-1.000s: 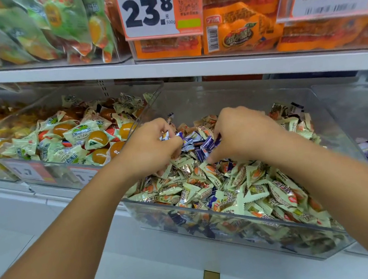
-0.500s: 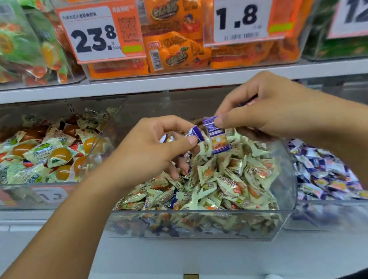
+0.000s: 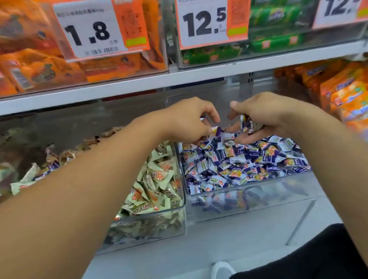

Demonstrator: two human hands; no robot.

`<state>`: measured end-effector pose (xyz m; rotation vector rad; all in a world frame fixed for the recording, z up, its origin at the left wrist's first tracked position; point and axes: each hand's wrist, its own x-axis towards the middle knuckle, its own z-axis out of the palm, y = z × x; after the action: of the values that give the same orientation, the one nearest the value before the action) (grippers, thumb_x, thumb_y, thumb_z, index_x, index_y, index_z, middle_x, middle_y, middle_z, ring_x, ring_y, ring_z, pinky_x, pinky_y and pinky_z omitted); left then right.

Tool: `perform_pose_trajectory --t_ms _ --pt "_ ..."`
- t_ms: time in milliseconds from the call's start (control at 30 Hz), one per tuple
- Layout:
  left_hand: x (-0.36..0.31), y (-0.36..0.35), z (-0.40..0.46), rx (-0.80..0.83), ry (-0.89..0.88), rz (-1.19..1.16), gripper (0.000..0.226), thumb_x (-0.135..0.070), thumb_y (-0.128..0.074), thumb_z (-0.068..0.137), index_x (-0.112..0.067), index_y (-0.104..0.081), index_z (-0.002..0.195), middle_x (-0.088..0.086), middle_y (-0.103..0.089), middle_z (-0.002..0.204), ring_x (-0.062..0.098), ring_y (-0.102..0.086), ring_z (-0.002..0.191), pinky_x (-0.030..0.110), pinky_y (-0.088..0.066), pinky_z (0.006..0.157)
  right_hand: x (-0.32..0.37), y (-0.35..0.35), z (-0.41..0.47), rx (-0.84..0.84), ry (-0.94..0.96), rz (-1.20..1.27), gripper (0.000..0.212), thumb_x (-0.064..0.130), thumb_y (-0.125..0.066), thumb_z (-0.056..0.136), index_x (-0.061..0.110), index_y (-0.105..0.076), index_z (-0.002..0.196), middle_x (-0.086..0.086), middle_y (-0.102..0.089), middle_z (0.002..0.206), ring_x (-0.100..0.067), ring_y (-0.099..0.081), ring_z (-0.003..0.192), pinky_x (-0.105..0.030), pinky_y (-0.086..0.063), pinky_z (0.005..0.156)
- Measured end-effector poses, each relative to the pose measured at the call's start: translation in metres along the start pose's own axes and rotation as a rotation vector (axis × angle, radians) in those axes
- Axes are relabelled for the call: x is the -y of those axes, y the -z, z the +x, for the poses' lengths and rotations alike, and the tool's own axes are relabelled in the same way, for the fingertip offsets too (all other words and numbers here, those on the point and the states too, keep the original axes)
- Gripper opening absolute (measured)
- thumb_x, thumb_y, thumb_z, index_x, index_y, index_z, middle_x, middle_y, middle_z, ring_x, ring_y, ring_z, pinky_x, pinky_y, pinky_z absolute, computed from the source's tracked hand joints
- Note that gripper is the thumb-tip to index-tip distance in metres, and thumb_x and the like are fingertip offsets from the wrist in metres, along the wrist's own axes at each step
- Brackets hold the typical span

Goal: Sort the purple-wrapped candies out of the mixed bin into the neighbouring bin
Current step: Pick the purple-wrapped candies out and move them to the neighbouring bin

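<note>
Both hands have shifted from above the mixed bin (image 3: 160, 213) to over the purple-candy bin (image 3: 252, 198) beside it. Right hand (image 3: 267, 115) pinches purple-wrapped candies (image 3: 245, 122) in curled fingers; left hand (image 3: 190, 120) has fingertips curled down at that bin's pile, its hold unclear.
</note>
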<state>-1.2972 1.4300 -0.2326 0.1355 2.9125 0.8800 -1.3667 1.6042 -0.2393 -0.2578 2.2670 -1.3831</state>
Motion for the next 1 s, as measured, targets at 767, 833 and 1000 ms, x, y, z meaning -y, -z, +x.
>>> perform_pose_trajectory --t_ms 767,833,1000 --pt "0.142 0.057 -0.188 -0.498 0.378 0.1 0.023 -0.026 -0.078 0.085 -0.028 -0.071 0.106 -0.011 -0.071 0.103 0.001 -0.067 0.094 0.033 -0.056 0.09 0.067 -0.157 -0.071 -0.054 1.071 -0.798 0.015 0.036 -0.065 0.093 0.027 -0.073 0.102 0.004 -0.068 0.106 -0.02 -0.062 0.097 -0.043 -0.054 0.082" --pt "0.16 0.056 -0.198 -0.42 0.466 0.183 0.032 -0.028 -0.077 0.086 -0.031 -0.068 0.116 -0.01 -0.067 0.119 0.008 -0.063 0.109 0.034 -0.051 0.097 0.082 -0.183 -0.064 -0.027 1.103 -0.773 0.014 0.021 -0.065 0.092 0.025 -0.074 0.102 0.003 -0.069 0.1 -0.02 -0.063 0.091 -0.042 -0.055 0.08" --pt "0.174 0.05 -0.198 -0.291 0.443 0.23 0.052 -0.021 -0.069 0.091 -0.026 -0.054 0.14 -0.004 -0.056 0.141 0.016 -0.051 0.129 0.029 -0.041 0.107 0.105 -0.234 -0.026 0.315 0.815 -0.81 0.035 0.003 -0.05 0.094 0.017 -0.074 0.115 0.0 -0.07 0.113 -0.014 -0.062 0.099 -0.027 -0.049 0.082"
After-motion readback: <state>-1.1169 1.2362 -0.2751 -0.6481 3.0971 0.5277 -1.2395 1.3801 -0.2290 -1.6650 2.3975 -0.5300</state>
